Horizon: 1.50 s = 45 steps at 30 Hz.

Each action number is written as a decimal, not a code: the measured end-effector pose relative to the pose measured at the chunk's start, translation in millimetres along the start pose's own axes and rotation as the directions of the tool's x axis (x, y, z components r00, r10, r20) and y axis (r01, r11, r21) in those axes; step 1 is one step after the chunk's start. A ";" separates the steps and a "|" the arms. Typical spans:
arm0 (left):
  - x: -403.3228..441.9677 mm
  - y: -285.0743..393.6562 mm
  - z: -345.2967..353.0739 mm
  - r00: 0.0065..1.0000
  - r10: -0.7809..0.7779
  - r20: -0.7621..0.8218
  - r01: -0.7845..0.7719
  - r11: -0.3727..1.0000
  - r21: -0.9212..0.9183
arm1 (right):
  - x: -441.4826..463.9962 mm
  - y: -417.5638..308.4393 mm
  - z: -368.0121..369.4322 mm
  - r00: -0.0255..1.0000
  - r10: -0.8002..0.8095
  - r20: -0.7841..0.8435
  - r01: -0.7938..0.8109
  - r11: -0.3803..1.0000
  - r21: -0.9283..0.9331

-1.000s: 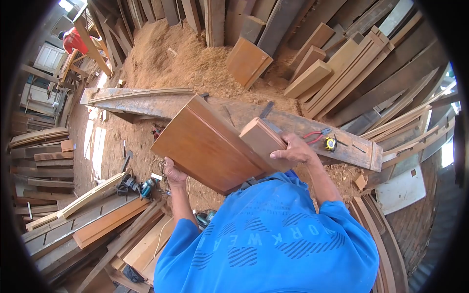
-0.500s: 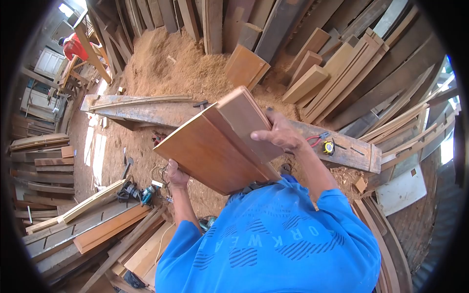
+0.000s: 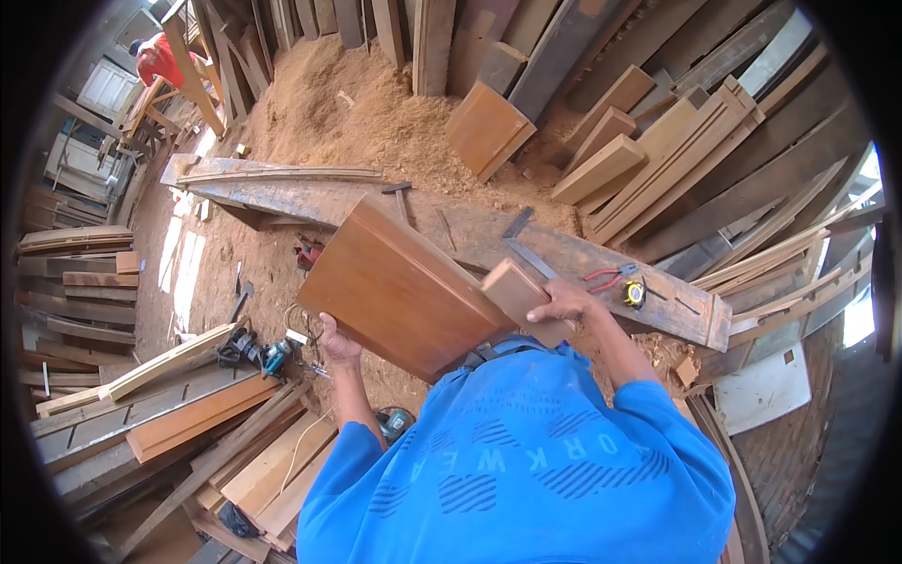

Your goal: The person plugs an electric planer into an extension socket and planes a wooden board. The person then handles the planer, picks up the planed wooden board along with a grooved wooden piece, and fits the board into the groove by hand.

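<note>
A wide reddish-brown wooden panel [image 3: 404,291] leans tilted against my waist, in front of my blue shirt. My left hand [image 3: 340,344] grips its lower left edge, the thumb up and the fingers partly hidden behind it. In my right hand [image 3: 564,308] is a short, lighter wooden board [image 3: 522,296], held near the panel's right edge with the thumb on its face. I cannot tell whether the board and the panel touch. Beyond them, a metal square [image 3: 528,246] and a hammer [image 3: 400,199] lie on a long, worn bench plank [image 3: 310,200].
Pliers [image 3: 609,276] and a yellow tape measure [image 3: 635,294] rest on the plank's right part. Power tools [image 3: 272,357] sit at left by stacked boards [image 3: 202,415]. Sawdust [image 3: 348,103] is heaped behind the plank, before leaning timber. A person in red [image 3: 167,60] is far left.
My right hand has drawn the lighter board down toward my body, off the panel's upper right side. The metal square on the plank has come into sight. My left hand keeps its grip.
</note>
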<state>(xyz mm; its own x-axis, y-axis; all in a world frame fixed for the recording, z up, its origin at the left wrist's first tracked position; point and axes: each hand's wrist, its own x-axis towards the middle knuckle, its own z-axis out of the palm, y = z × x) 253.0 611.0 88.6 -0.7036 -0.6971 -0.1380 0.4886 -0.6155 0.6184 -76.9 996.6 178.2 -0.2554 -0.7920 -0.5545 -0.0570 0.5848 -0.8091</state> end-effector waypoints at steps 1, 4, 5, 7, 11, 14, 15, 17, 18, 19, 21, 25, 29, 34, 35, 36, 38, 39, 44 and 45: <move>1.9 -0.1 -0.9 1.000 -0.002 0.012 0.002 1.000 -0.017 | -2.6 3.4 0.6 1.000 0.013 -0.017 -0.012 1.000 0.027; 7.4 -1.7 6.8 0.999 0.034 -0.040 -0.033 0.999 0.008 | -7.8 13.3 2.2 0.998 0.033 -0.045 -0.026 0.988 0.151; 9.9 -1.5 11.3 0.998 0.048 -0.045 -0.047 0.998 0.035 | -3.4 22.4 1.8 0.999 0.023 -0.044 -0.013 0.976 0.215; 19.2 -4.1 34.8 0.995 0.093 -0.045 -0.089 0.993 0.081 | -4.5 26.6 -7.8 0.995 -0.013 -0.098 0.037 0.968 0.249; 41.3 -21.0 61.6 0.988 0.098 -0.117 -0.099 0.995 -0.002 | -30.7 -17.7 -41.5 0.967 -0.011 -0.255 0.057 0.983 0.174; 57.7 -53.2 74.8 0.960 0.122 -0.251 -0.124 0.992 0.007 | -63.5 -66.6 -72.2 0.956 -0.061 -0.287 0.157 0.932 0.326; 61.8 -70.2 77.6 0.955 0.108 -0.276 -0.115 0.993 -0.008 | -71.7 -75.3 -84.2 0.950 -0.098 -0.296 0.197 0.924 0.328; 72.1 -102.3 88.7 0.956 0.046 -0.290 -0.069 0.995 -0.070 | -88.5 -92.5 -104.9 0.943 -0.175 -0.283 0.253 0.929 0.268; 73.4 -118.8 95.2 0.958 0.000 -0.285 -0.035 0.993 -0.117 | -96.2 -101.9 -112.7 0.945 -0.210 -0.249 0.264 0.943 0.204; 75.2 -134.8 100.3 0.959 -0.050 -0.280 0.002 0.986 -0.168 | -105.0 -109.4 -117.0 0.948 -0.239 -0.213 0.271 0.953 0.139; 86.7 -164.0 110.3 0.938 -0.152 -0.311 0.116 0.985 -0.130 | -118.3 -124.7 -114.8 0.949 -0.223 -0.221 0.246 0.966 0.082; 106.8 -221.0 115.4 0.903 -0.341 -0.260 0.310 0.938 -0.155 | -134.1 -151.1 -109.1 0.932 -0.139 -0.334 0.180 0.979 0.097; 91.6 -267.4 151.4 0.886 -0.445 -0.127 0.427 0.892 -0.149 | -146.5 -166.7 -122.7 0.891 -0.145 -0.430 0.210 0.972 0.108; 47.8 -329.0 182.6 0.804 -0.543 -0.241 0.507 0.839 -0.198 | -152.4 -188.3 -145.5 0.886 -0.101 -0.453 0.088 0.995 -0.048; 38.4 -337.1 179.1 0.784 -0.592 -0.188 0.553 0.803 -0.223 | -149.5 -187.0 -145.3 0.871 -0.085 -0.484 0.053 0.995 -0.079; 35.6 -347.0 169.5 0.765 -0.630 -0.132 0.590 0.769 -0.247 | -148.2 -185.2 -144.3 0.867 -0.072 -0.492 0.038 0.996 -0.078; 28.2 -357.6 151.7 0.725 -0.687 -0.040 0.655 0.707 -0.267 | -138.4 -180.8 -136.3 0.867 -0.070 -0.494 0.032 0.996 -0.084; 25.5 -357.2 146.2 0.708 -0.705 -0.021 0.677 0.687 -0.264 | -129.0 -171.1 -132.6 0.839 -0.118 -0.531 0.061 0.991 -0.123; 21.5 -347.0 142.1 0.692 -0.719 -0.069 0.683 0.682 -0.260 | -99.6 -185.7 -116.0 0.787 -0.281 -0.549 0.259 0.958 -0.120; 23.6 -347.0 144.8 0.694 -0.715 -0.078 0.678 0.686 -0.263 | -102.7 -192.0 -111.6 0.790 -0.290 -0.540 0.291 0.953 -0.086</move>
<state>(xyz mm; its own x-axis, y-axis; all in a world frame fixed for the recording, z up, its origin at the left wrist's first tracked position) -7.8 861.4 -17.2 -0.7977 -0.0724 -0.5986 -0.0055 -0.9919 0.1271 -147.4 985.2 412.3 -0.7061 -0.7013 -0.0982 -0.2120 0.3417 -0.9156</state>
